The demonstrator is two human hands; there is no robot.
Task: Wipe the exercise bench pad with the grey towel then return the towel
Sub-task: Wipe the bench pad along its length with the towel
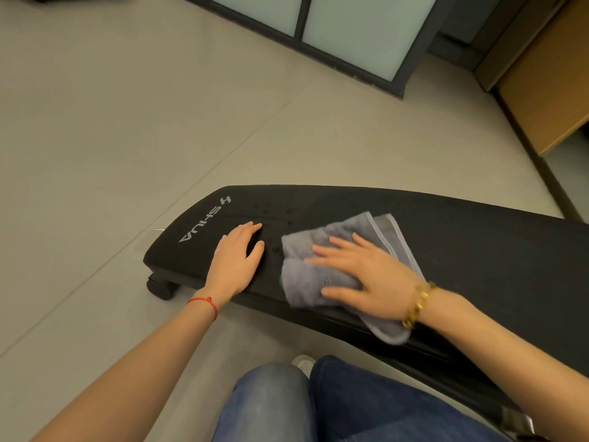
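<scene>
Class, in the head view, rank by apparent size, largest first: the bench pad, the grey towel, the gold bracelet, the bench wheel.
1. bench pad
2. grey towel
3. and 4. gold bracelet and bench wheel: too alike to rank.

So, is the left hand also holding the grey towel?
No, the left hand rests flat on the bare bench pad, while only the right hand presses the grey towel.
</scene>
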